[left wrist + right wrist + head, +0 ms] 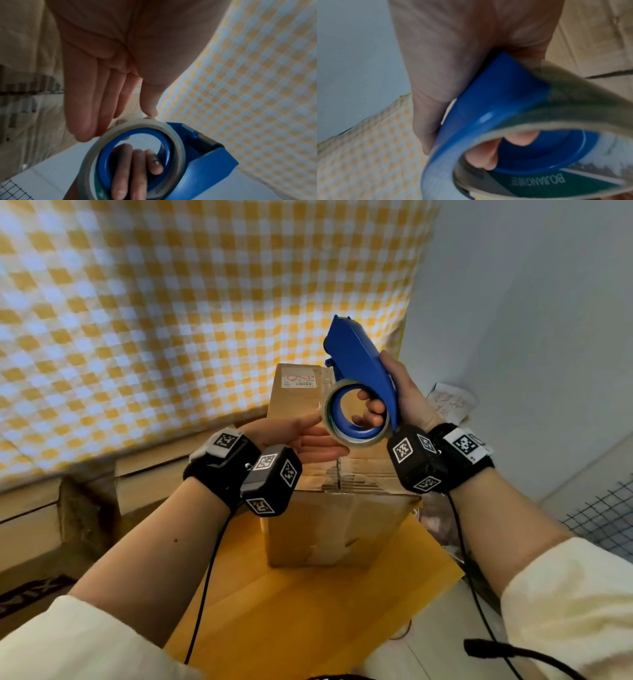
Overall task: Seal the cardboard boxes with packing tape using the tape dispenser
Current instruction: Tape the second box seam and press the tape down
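My right hand (383, 398) grips a blue tape dispenser (356, 357) in the air above the boxes, fingers curled through the middle of its clear tape roll (356, 414). In the right wrist view the dispenser (489, 97) and the roll (573, 108) fill the frame. My left hand (308, 436) is held flat with straight fingers, fingertips touching the roll's outer edge. The left wrist view shows the thumb tip (149, 108) on the roll (135, 129), beside the dispenser (211, 166). A cardboard box (335, 518) stands below on a yellow surface (308, 611). A second box (294, 392) with a white label sits behind it.
A yellow-and-white checked cloth (171, 320) hangs at the back and left. A white wall (531, 320) is on the right, with a crumpled paper (448, 402) at its foot. Wire mesh (603, 515) lies at the far right. Wooden blocks (68, 508) line the left side.
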